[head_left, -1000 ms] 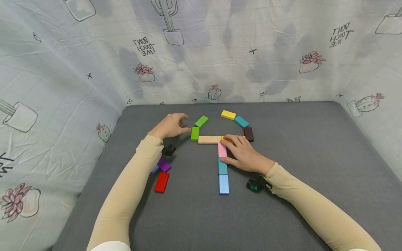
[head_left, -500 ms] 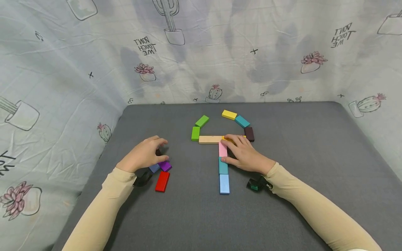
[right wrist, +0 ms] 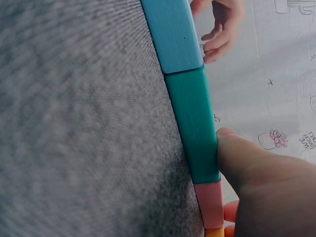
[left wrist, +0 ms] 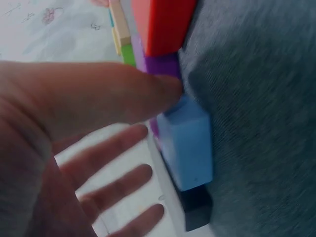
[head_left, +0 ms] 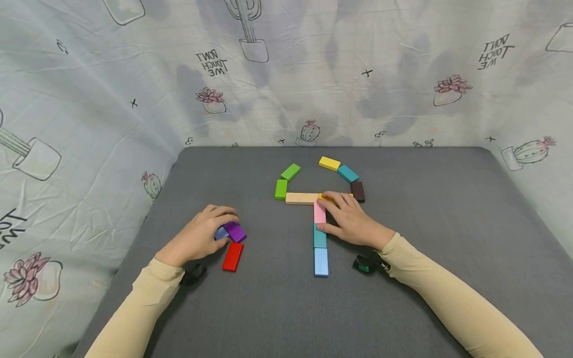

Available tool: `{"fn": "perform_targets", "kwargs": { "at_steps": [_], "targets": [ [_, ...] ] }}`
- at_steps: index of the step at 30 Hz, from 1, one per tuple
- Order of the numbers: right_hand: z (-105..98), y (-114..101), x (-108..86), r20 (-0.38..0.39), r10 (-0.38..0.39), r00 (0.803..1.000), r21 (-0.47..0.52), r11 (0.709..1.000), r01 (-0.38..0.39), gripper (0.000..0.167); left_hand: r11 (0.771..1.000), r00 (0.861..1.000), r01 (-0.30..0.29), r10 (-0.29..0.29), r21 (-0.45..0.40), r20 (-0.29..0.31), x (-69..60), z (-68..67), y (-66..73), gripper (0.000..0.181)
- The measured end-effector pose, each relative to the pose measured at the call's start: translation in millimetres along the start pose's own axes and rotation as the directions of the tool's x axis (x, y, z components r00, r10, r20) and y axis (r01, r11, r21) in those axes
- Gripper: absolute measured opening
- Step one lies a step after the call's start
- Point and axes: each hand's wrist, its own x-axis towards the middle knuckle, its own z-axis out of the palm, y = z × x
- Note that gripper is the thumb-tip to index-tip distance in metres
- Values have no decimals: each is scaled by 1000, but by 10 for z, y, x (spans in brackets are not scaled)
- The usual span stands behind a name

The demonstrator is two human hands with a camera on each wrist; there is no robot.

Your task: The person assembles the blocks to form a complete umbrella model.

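My left hand (head_left: 200,235) reaches over a small group of blocks on the left, a purple block (head_left: 235,232) and a blue block (head_left: 221,233). In the left wrist view the thumb lies by the blue block (left wrist: 190,143), and the other fingers are spread beyond it; a firm grip does not show. A red block (head_left: 233,256) lies just nearer. My right hand (head_left: 351,219) rests on the laid row, thumb at the teal block (head_left: 320,236) and fingers by the pink block (head_left: 319,213) and a mostly covered yellow-orange block (head_left: 322,196).
A light blue block (head_left: 321,262) ends the row. A natural wood block (head_left: 302,199), green blocks (head_left: 280,189), a yellow block (head_left: 329,163), a blue-teal block (head_left: 347,173) and a dark brown block (head_left: 357,191) form a broken arch. A dark block (left wrist: 197,207) lies past the blue one.
My left hand has moved from beside the green blocks back to the left and toward me, down to the purple and blue blocks. My right hand has stayed on the row.
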Motion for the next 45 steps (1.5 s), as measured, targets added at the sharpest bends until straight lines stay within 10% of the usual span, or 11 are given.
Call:
{"fn": "perform_targets", "kwargs": {
  "at_steps": [15,25,45],
  "targets": [
    [15,12,-2,1,-2,1000,5,1000,2,65,999,999,-33,34,36,-19,71,96,30,31],
    [37,27,1,-8,-2,1000,-1,1000,2,65,996,999,25,-27,-87,-29,294,26,92,28],
    [38,24,-6,-15,-5,1000,-14,1000,5,65,970,987,159,-161,-182,6,1833,-307,250,34]
  ]
}}
